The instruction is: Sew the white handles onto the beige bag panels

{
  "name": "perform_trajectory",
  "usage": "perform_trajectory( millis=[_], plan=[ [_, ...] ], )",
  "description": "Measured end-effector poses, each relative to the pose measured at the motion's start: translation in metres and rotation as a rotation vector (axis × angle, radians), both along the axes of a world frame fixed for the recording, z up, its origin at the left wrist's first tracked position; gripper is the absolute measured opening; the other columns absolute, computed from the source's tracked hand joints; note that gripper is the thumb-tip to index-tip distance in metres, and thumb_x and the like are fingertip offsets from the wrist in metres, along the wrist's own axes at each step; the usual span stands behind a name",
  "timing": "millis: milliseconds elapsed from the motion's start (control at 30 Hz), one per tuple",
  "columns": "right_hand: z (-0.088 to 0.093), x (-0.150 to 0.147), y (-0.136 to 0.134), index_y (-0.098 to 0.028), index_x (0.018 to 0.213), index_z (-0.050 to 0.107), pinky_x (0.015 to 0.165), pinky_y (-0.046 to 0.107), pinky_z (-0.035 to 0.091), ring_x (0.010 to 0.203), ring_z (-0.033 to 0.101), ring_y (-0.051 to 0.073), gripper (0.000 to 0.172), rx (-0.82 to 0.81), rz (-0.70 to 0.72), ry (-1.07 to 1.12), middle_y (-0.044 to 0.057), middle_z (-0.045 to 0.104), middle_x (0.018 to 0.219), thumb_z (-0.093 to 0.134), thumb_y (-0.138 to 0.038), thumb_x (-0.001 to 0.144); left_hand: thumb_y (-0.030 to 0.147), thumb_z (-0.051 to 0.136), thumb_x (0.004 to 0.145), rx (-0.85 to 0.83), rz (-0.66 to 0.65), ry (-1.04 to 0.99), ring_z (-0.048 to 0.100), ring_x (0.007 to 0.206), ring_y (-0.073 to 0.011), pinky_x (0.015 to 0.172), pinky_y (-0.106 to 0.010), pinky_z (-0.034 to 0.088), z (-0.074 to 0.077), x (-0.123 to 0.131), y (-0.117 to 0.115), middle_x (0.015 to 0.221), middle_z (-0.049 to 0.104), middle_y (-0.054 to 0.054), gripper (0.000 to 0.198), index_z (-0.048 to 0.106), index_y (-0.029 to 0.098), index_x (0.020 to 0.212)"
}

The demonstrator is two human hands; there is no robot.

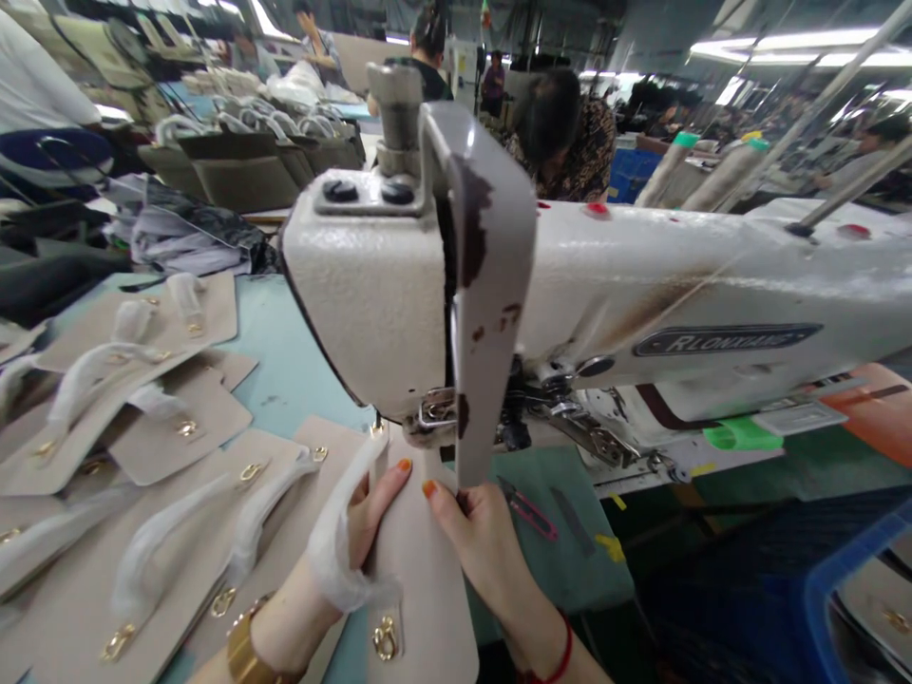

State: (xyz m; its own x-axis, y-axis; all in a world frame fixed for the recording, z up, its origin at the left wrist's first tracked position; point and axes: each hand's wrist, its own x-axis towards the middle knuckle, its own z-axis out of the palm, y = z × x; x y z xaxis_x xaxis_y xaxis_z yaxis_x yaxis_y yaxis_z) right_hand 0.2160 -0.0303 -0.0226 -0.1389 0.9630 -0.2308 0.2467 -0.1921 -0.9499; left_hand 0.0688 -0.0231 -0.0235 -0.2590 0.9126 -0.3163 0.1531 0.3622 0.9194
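Observation:
A beige bag panel (431, 594) lies under the head of a white sewing machine (363, 304), its far end close to the needle area. My left hand (374, 513) reaches through the panel's handle (329, 546), which is wrapped in white film, and holds the panel with the thumb on top. On the right edge, my right hand (481, 532) pinches the same panel, thumb above and the other fingers partly hidden. A gold ring fitting (386, 638) joins the handle's near end to the panel. The machine's metal guard hides part of the stitching spot.
Several similar panels (171, 532) with wrapped handles overlap on the left. Pink-handled thread snips (531, 513) lie right of my right hand. A blue bin (819, 589) stands at lower right. Thread cones (666, 171) rise behind the machine; a person (556, 123) sits beyond it.

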Motion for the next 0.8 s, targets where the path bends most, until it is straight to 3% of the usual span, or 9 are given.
perform_trajectory(
  millis=[133,267,400,533,800],
  plan=[
    [0.002,0.000,0.007,-0.013,0.063,0.053,0.052,0.017,0.032,0.063,0.046,0.011,0.033,0.052,-0.026,0.021,0.001,0.049,0.062,0.053,-0.038,0.084,0.056,0.066,0.073,-0.047,-0.008,-0.177,0.065,0.105,-0.0336,0.090,-0.042,0.053,0.001,0.000,0.006,0.114,0.069,-0.012,0.057,0.063,0.017,0.115],
    [0.002,-0.001,0.013,-0.012,0.072,0.061,0.059,0.019,0.039,0.075,0.054,0.016,0.030,0.023,-0.042,0.034,0.004,0.058,0.072,0.055,-0.040,0.084,0.050,0.068,0.074,-0.085,-0.043,-0.243,0.063,0.109,-0.0356,0.079,-0.039,0.058,0.013,0.002,0.015,0.110,0.071,-0.014,0.052,0.061,0.016,0.112],
    [-0.001,-0.003,0.016,-0.013,0.078,0.064,0.060,0.020,0.040,0.080,0.056,0.018,0.031,0.043,-0.060,0.049,0.004,0.060,0.075,0.056,-0.042,0.084,0.050,0.065,0.077,-0.074,-0.060,-0.199,0.067,0.100,-0.0345,0.074,-0.039,0.059,0.021,0.001,0.022,0.104,0.073,-0.013,0.043,0.061,0.018,0.105],
    [-0.004,-0.005,0.020,-0.014,0.080,0.065,0.060,0.020,0.040,0.081,0.056,0.018,0.029,0.071,-0.062,0.040,0.004,0.060,0.073,0.056,-0.041,0.085,0.047,0.062,0.080,-0.063,-0.119,-0.221,0.068,0.100,-0.0317,0.077,-0.035,0.057,0.018,-0.004,0.031,0.105,0.073,-0.011,0.041,0.060,0.019,0.109],
    [-0.003,-0.009,0.022,-0.015,0.069,0.059,0.055,0.020,0.036,0.074,0.055,0.017,0.035,0.113,-0.077,0.021,0.003,0.055,0.063,0.054,-0.045,0.086,0.051,0.068,0.073,-0.048,-0.190,-0.252,0.070,0.089,-0.0318,0.074,-0.036,0.057,0.016,-0.012,0.039,0.096,0.075,-0.009,0.047,0.066,0.018,0.106]
  ],
)
